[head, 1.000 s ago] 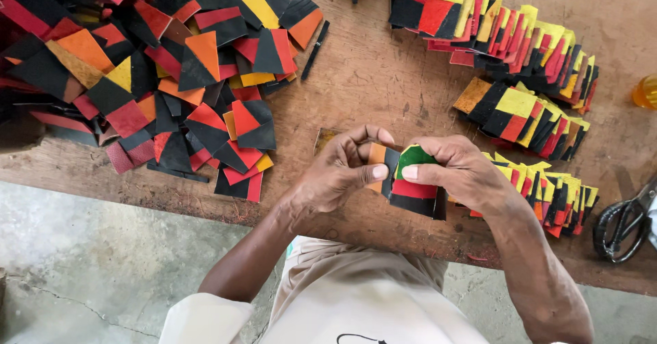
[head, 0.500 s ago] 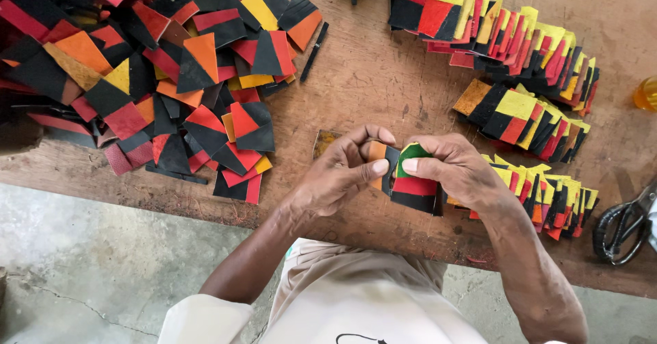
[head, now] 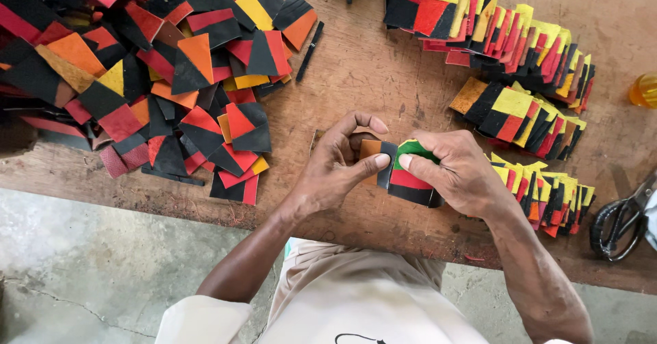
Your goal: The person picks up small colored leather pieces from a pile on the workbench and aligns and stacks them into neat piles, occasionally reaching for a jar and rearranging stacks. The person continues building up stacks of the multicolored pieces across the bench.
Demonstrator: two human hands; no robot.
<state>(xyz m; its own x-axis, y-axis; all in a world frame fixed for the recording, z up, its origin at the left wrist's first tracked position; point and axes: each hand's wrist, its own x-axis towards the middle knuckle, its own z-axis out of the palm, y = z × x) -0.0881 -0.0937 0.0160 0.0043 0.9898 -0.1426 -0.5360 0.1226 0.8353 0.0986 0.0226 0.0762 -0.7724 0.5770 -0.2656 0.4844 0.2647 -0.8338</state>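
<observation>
Over the near edge of a worn wooden table [head: 356,63], my left hand [head: 335,169] pinches a small orange and black leather patch [head: 375,154] between thumb and fingers. My right hand [head: 458,173] grips a thin stack of patches [head: 409,180] showing green, red and black, its thumb pressed on top. The two hands meet, and the orange patch touches the stack's left side. Fingers hide parts of both.
A loose heap of black, red, orange and yellow patches [head: 157,77] covers the table's left. Overlapping rows of sorted patches [head: 506,36] lie at the upper right, with another row [head: 547,193] beside my right wrist. Black scissors [head: 619,224] and an amber bottle [head: 645,91] sit far right.
Both hands stay in the same spot. My fingers shift slightly as the orange patch is worked against the stack's side.
</observation>
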